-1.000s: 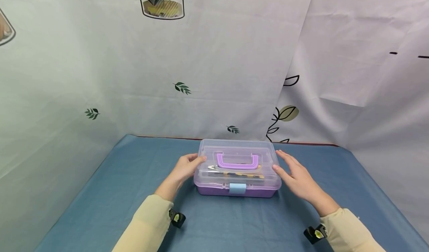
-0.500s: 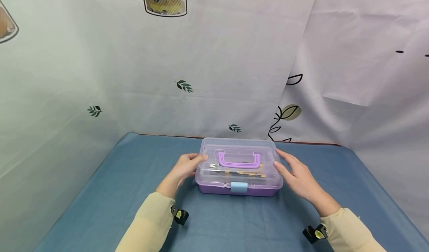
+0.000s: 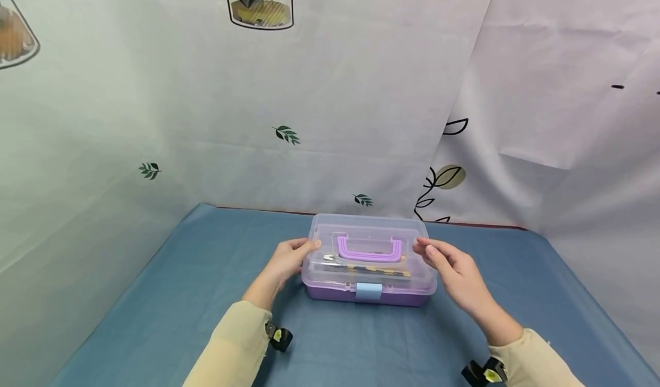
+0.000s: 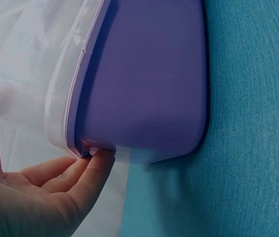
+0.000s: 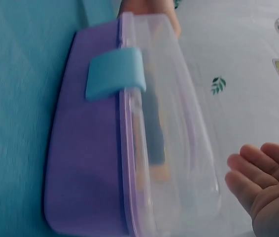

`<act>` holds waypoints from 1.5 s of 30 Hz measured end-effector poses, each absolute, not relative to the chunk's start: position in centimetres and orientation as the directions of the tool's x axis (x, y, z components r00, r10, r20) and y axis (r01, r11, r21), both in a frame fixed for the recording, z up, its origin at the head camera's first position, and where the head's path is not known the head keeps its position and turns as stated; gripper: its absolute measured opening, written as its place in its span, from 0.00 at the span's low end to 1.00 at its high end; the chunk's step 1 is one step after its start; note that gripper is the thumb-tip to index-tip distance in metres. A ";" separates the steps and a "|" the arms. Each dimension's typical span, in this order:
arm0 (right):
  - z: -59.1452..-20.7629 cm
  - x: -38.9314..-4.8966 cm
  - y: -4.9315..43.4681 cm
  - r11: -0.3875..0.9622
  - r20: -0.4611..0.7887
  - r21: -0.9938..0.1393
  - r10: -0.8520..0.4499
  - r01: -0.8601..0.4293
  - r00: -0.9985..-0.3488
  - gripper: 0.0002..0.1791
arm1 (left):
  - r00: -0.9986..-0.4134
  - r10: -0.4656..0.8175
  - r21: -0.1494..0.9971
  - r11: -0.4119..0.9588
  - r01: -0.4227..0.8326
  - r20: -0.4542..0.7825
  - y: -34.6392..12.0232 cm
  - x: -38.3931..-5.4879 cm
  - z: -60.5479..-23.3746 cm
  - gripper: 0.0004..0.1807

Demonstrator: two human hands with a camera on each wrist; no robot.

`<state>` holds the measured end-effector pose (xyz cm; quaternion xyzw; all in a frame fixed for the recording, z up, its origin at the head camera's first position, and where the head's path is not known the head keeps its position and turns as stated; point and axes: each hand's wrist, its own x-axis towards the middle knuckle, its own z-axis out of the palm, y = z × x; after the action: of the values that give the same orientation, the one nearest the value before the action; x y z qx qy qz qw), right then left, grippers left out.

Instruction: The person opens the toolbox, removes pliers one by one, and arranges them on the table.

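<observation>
A purple plastic storage box (image 3: 330, 293) rests on the table, its clear lid (image 3: 371, 225) down. On top lies a purple carry handle (image 3: 369, 256); a light blue latch (image 3: 368, 291) sits at the front, over the seam. Slim yellow-and-black items (image 3: 378, 270) show through the lid. My left hand (image 3: 283, 264) grips the box's left end, thumb on the lid's edge; in the left wrist view its fingertips (image 4: 102, 158) are at the rim. Above the lid's right end hovers my right hand (image 3: 461, 275), fingers loosely bent and holding nothing; the right wrist view shows its palm (image 5: 277, 197).
A blue cloth (image 3: 206, 272) covers the table. White fabric (image 3: 330, 89) printed with leaves and jars hangs behind and at both sides. Each wrist wears a small black camera (image 3: 279, 338).
My right hand has left the box's right side, lifting and moving left over the lid, its fingers more bent. My left hand keeps its grip. The view shifts slightly.
</observation>
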<state>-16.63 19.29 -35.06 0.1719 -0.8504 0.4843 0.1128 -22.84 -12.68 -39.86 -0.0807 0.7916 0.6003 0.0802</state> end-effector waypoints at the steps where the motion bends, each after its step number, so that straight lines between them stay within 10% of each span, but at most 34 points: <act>1: -35.0 -16.6 19.2 0.423 0.335 -0.821 -0.187 -0.384 -0.923 0.22 | -0.975 -0.030 0.939 0.263 -0.220 -0.220 -12.6 -22.8 -39.9 0.42; 16: -35.5 -17.1 18.6 0.019 -0.067 -0.998 -0.546 0.067 -0.835 0.33 | -0.977 -0.037 0.941 0.262 -0.212 -0.210 -12.3 -22.7 -40.1 0.43; 45: -39.7 -16.2 16.8 0.173 -0.405 -0.911 -0.552 0.375 -0.729 0.42 | -0.976 -0.037 0.929 0.303 -0.214 -0.212 -12.5 -22.7 -39.9 0.42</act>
<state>-16.24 16.79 -39.66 0.0659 -0.6748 0.6395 -0.3625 -22.71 -12.51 -39.91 -0.0780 0.8037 0.5851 0.0754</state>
